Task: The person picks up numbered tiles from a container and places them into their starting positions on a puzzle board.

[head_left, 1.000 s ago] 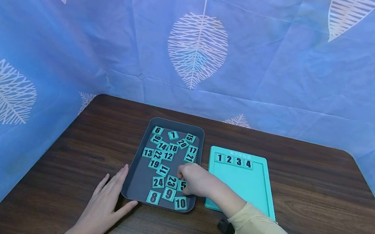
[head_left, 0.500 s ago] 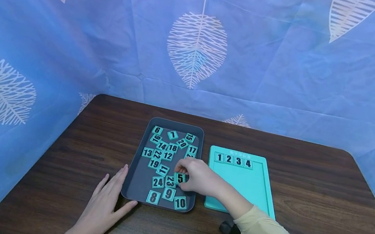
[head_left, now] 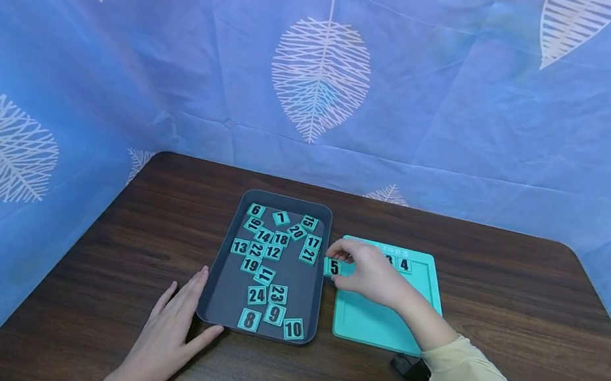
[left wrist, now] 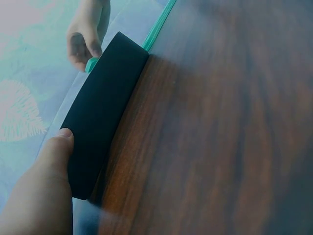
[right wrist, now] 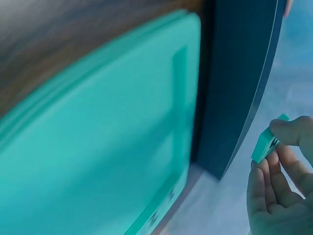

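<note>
1. Number tile 5 [head_left: 332, 267] would likely travel best level, lightly edge-pinched, numeral up
2. The right hand [head_left: 375, 275] grasps it between thumb and fingertips, at the hand's nine o'clock, between the grey tray [head_left: 225, 294] and turquoise board [head_left: 374, 325]
3. The left hand [head_left: 166, 331] lies spread, touching the tray near seven o'clock

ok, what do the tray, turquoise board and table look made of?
Tray: probably moulded plastic, matte dark grey; rounded corners, dull surface. Coated metal possible.
Turquoise board: likely plastic, smooth satin; one even colour across face and raised rim.
Table: brown wood grain, soft sheen; solid, veneer or laminate, can't tell.
</note>
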Demonstrator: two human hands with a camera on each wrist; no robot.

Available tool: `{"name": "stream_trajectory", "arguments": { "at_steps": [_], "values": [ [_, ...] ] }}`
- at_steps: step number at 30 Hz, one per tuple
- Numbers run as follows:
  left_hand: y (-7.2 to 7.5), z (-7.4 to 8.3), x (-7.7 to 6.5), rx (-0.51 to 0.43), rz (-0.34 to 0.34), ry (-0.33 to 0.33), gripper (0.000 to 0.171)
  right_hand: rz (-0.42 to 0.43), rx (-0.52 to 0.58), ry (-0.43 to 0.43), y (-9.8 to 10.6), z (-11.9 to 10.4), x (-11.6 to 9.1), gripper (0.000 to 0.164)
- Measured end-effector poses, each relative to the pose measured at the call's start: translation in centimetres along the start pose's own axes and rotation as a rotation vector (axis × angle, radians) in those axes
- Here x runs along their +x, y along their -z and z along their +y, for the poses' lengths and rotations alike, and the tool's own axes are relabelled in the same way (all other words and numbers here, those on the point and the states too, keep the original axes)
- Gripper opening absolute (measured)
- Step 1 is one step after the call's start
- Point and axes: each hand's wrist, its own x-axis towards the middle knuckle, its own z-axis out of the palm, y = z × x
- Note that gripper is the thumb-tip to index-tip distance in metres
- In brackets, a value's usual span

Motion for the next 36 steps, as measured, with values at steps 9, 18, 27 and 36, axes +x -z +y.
{"name": "stream_trajectory", "arguments": {
  "at_steps": [9, 18, 27, 36],
  "values": [
    [-0.1, -0.1, 0.2, 0.004, 0.01, -0.004, 0.091, 0.088, -0.023, -0.1, 3.4, 5.6, -2.5, 0.033],
    [0.0, -0.1, 0.1, 0.004, -0.02, 0.013, 0.092, 0.099, -0.099, -0.246, 5.5, 10.7, -4.7, 0.033],
    [-0.3, -0.2, 0.2, 0.007, 0.011, -0.008, 0.091, 0.076, -0.166, -0.291, 5.5, 12.1, -5.2, 0.03],
    [-0.3, -0.2, 0.1, 0.011, -0.004, -0.003, 0.091, 0.075, -0.182, -0.288, 5.4, 12.8, -5.5, 0.029]
  ]
}}
